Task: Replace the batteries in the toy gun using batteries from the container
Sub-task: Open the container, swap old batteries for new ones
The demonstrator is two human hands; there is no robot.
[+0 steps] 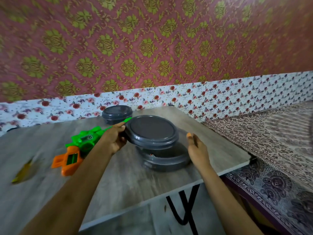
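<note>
Right now we see the left hand gripping the left edge of a round dark grey lid, thumb on top and fingers curled beneath, holding it raised and a little tilted over the open grey container. The container sits on the wood-grain tabletop, near its right edge. Something small with a touch of red and white shows inside it, too hidden for us to name. Our right hand hovers just beside the container's right side, wide and holding nothing, with the fingers straight and the palm turned towards the container. The green and orange toy gun lies flat on the tabletop to the left, partly behind the left forearm, its barrel pointing towards the wall. Further back stands a second grey container with its lid on. A blurred yellow-green object lies near the left edge. A bed with a patterned sheet lies to the right of the tabletop.
</note>
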